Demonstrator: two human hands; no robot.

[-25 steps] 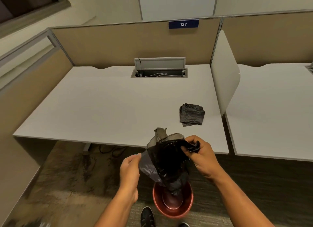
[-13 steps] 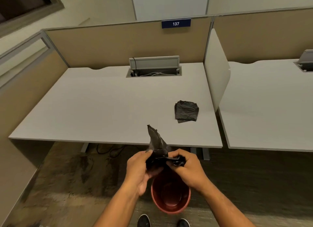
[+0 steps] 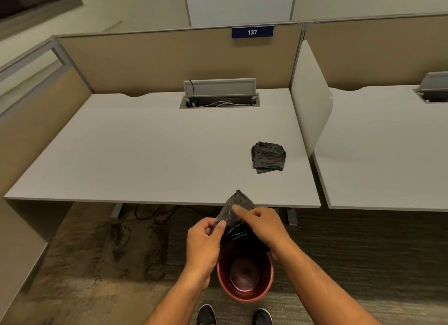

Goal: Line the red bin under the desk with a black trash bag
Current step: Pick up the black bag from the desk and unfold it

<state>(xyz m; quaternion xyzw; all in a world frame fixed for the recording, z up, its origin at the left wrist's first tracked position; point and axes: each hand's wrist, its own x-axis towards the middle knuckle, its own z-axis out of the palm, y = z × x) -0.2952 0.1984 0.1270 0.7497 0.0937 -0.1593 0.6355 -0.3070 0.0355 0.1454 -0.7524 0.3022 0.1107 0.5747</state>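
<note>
A round red bin (image 3: pixel 244 293) stands on the carpet in front of the desk, between my feet and the desk edge, with nothing inside it. Just above its far rim I hold a crumpled black trash bag (image 3: pixel 236 219) in both hands. My left hand (image 3: pixel 204 242) pinches the bag's left side with thumb and fingers. My right hand (image 3: pixel 263 224) grips the bag's right side, forefinger stretched across its top. A peak of the bag sticks up over the desk edge.
A white desk (image 3: pixel 145 155) fills the middle of the view, with a folded stack of black bags (image 3: pixel 268 156) near its right front. An open cable tray (image 3: pixel 219 99) sits at the back. A white divider (image 3: pixel 309 111) separates a second desk (image 3: pixel 388 155). My shoes (image 3: pixel 206 316) show below.
The bag, spread wide a second ago, was bunched between my hands and is now pulled slightly apart again. My view has drifted, so the bin sits more centred below my hands.
</note>
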